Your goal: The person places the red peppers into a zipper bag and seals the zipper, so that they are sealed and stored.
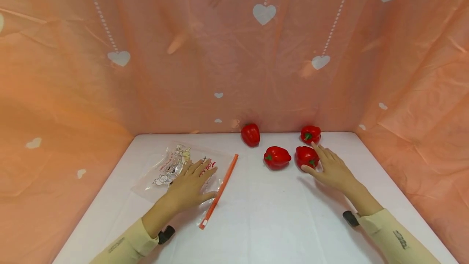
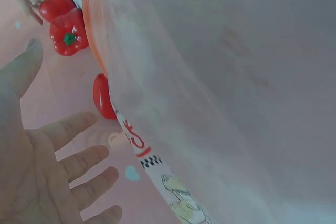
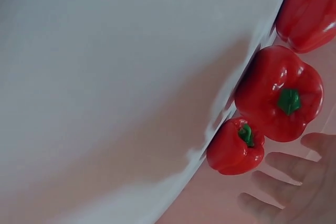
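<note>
My left hand (image 1: 188, 186), fingers spread, is over a clear plastic bag (image 1: 154, 170) with printed cartoon figures and an orange slider strip (image 1: 223, 186) along its right edge. In the left wrist view the palm and spread fingers hold nothing. My right hand (image 1: 333, 170) reaches in beside a red bell pepper (image 1: 305, 157) with a green stem; its fingers are extended and not wrapped round it. Whether they touch the pepper I cannot tell. Just behind lies another red bell pepper (image 1: 310, 134). In the right wrist view, the nearest pepper (image 3: 281, 95) appears by the fingertips.
Two further red bell peppers lie to the left: one (image 1: 277, 158) near the middle, one (image 1: 250, 135) by the back edge. A white table (image 1: 256, 223) holds everything. Orange curtains (image 1: 234, 72) with white hearts enclose the back and sides.
</note>
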